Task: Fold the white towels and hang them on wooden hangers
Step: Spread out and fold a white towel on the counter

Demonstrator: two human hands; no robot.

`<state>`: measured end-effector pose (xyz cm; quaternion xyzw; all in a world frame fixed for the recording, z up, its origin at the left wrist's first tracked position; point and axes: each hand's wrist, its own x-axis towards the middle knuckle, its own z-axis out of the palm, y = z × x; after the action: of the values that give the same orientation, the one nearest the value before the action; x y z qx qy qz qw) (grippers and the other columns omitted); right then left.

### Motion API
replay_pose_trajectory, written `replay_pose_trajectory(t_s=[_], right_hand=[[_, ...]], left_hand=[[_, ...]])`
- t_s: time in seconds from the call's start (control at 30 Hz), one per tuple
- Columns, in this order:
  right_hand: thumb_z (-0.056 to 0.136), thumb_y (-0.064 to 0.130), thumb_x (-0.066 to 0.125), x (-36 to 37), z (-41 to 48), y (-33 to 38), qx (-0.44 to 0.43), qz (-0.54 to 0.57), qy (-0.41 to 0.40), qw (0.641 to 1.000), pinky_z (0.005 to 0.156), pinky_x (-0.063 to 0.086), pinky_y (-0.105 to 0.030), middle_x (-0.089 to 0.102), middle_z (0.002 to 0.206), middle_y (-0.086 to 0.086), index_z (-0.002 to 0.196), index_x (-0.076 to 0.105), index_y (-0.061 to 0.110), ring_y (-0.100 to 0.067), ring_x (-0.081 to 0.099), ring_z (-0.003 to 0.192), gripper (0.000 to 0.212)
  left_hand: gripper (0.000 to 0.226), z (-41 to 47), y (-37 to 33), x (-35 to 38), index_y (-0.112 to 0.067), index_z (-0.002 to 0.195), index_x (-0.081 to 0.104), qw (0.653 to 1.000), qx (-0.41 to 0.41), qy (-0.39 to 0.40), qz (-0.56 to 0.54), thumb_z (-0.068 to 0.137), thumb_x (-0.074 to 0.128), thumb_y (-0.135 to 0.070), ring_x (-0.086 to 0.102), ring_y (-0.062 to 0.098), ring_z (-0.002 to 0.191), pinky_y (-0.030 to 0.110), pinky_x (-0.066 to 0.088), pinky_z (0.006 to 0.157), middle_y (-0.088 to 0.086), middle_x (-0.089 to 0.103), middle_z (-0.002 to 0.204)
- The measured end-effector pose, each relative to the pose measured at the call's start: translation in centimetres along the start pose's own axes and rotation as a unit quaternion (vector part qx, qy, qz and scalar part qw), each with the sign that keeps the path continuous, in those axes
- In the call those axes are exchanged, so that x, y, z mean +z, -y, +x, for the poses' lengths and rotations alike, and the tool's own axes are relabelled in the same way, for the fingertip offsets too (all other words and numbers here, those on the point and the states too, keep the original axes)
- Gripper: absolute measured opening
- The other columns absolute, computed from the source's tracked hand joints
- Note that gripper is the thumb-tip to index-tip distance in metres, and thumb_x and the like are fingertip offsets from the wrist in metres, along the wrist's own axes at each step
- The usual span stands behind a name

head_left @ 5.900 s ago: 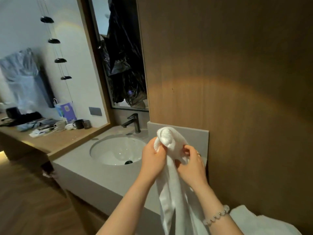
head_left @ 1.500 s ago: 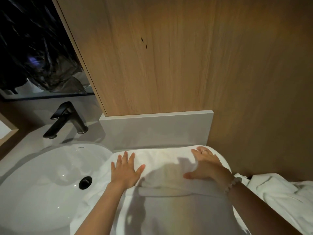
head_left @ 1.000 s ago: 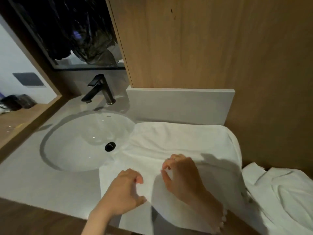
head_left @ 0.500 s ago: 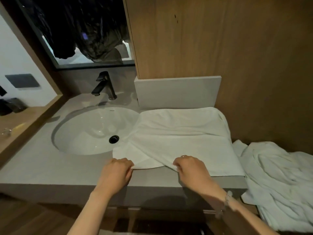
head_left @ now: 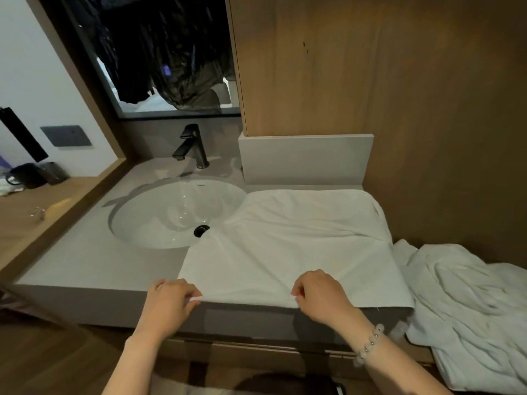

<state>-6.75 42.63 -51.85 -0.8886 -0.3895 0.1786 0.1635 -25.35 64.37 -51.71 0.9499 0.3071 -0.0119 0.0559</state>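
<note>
A white towel (head_left: pixel 291 246) lies spread on the grey vanity counter (head_left: pixel 85 263), to the right of the basin, with its left edge over the basin's rim. My left hand (head_left: pixel 168 303) pinches the towel's near left corner at the counter's front edge. Along the same near edge, further right, my right hand (head_left: pixel 319 295) pinches the cloth; a bead bracelet is on that wrist. No wooden hanger is in view.
A crumpled heap of white towels (head_left: pixel 467 315) lies to the right, lower than the counter. The white basin (head_left: pixel 176 215) with a black faucet (head_left: pixel 194 149) takes up the counter's left. Wood panelling rises behind. Dark mugs (head_left: pixel 25 175) stand on a wooden shelf at far left.
The towel went from bunched in both hands to spread flat on the counter. Since half a second ago both hands drew the near edge toward the counter's front, flattening it.
</note>
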Motion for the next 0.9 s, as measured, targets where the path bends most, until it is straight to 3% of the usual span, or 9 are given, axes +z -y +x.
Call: replay_pose_trajectory(t_s=[0.1, 0.17, 0.27, 0.37, 0.57, 0.67, 0.77, 0.9], right_hand=[[0.092, 0.021, 0.055, -1.1, -0.1, -1.0, -0.016, 0.065, 0.007, 0.998, 0.086, 0.044, -0.019, 0.059, 0.109, 0.008, 0.113, 0.065, 0.022, -0.008, 0.054, 0.098, 0.024], [0.090, 0.018, 0.056, -2.6, -0.8, -3.2, 0.012, 0.120, -0.052, 0.991, 0.085, 0.040, -0.017, 0.054, 0.105, 0.011, 0.113, 0.064, 0.023, -0.005, 0.050, 0.096, 0.025], [0.084, 0.003, 0.059, -4.2, -2.9, -9.2, 0.153, 0.139, -0.182, 0.961, 0.079, 0.041, -0.018, 0.058, 0.108, 0.005, 0.108, 0.063, 0.022, -0.009, 0.053, 0.095, 0.031], [0.081, 0.004, 0.064, -4.9, -5.1, -14.6, 0.224, 0.098, -0.126, 0.961, 0.078, 0.044, -0.021, 0.056, 0.113, 0.002, 0.115, 0.057, 0.022, -0.011, 0.051, 0.093, 0.040], [0.075, 0.022, 0.073, -6.3, -4.9, -17.6, 0.138, 0.076, 0.022, 0.987, 0.097, 0.043, -0.025, 0.044, 0.126, 0.011, 0.124, 0.037, 0.035, -0.010, 0.048, 0.111, 0.063], [0.084, 0.022, 0.060, -6.9, -4.0, -17.7, 0.063, -0.004, 0.008, 0.998, 0.100, 0.037, -0.025, 0.043, 0.134, 0.007, 0.132, 0.040, 0.030, -0.015, 0.046, 0.121, 0.052], [0.091, 0.018, 0.048, -7.5, -3.6, -17.7, 0.022, -0.048, 0.044, 0.998, 0.100, 0.039, -0.030, 0.041, 0.140, -0.003, 0.134, 0.045, 0.020, -0.019, 0.043, 0.127, 0.043], [0.089, 0.015, 0.054, -8.8, -4.2, -17.8, -0.039, -0.030, 0.038, 0.998, 0.087, 0.041, -0.028, 0.054, 0.123, -0.004, 0.120, 0.057, 0.015, -0.022, 0.053, 0.112, 0.031]], left_hand=[[0.025, 0.3, -1.1, -1.2, -0.038, 0.110, 0.059, 0.997, -0.025, 0.066, 0.020, 0.087, 0.058, -0.047, 0.052, 0.002, 0.110, 0.028, 0.026, 0.109, -0.018, 0.058, 0.114], [0.036, 1.2, -2.8, -2.5, -0.036, 0.116, 0.056, 0.995, -0.026, 0.098, 0.000, 0.083, 0.061, -0.051, 0.050, 0.006, 0.114, 0.028, 0.030, 0.104, -0.016, 0.054, 0.119], [0.035, 4.1, -8.5, -4.0, -0.031, 0.118, 0.058, 0.997, 0.046, 0.022, -0.058, 0.088, 0.057, -0.048, 0.052, 0.010, 0.113, 0.026, 0.034, 0.095, -0.012, 0.057, 0.121], [0.028, 8.2, -16.8, -4.4, -0.031, 0.115, 0.063, 0.987, 0.129, -0.031, -0.089, 0.093, 0.051, -0.042, 0.052, 0.014, 0.115, 0.029, 0.032, 0.096, -0.009, 0.060, 0.122], [0.031, 18.7, -30.9, -2.5, -0.024, 0.123, 0.060, 0.987, 0.157, -0.024, -0.023, 0.097, 0.045, -0.033, 0.052, 0.020, 0.119, 0.031, 0.037, 0.095, -0.002, 0.058, 0.128], [0.032, 23.1, -35.5, -1.1, -0.021, 0.124, 0.058, 0.993, 0.113, -0.004, -0.028, 0.096, 0.048, -0.032, 0.053, 0.023, 0.119, 0.030, 0.041, 0.092, 0.002, 0.059, 0.129], [0.029, 25.8, -37.7, 0.6, -0.016, 0.120, 0.060, 0.996, 0.084, 0.015, -0.017, 0.096, 0.049, -0.029, 0.055, 0.027, 0.115, 0.031, 0.044, 0.088, 0.008, 0.060, 0.125], [0.027, 27.9, -37.7, 2.2, -0.015, 0.118, 0.060, 0.997, 0.064, 0.047, -0.006, 0.095, 0.050, -0.024, 0.055, 0.031, 0.116, 0.037, 0.045, 0.090, 0.011, 0.058, 0.125]])
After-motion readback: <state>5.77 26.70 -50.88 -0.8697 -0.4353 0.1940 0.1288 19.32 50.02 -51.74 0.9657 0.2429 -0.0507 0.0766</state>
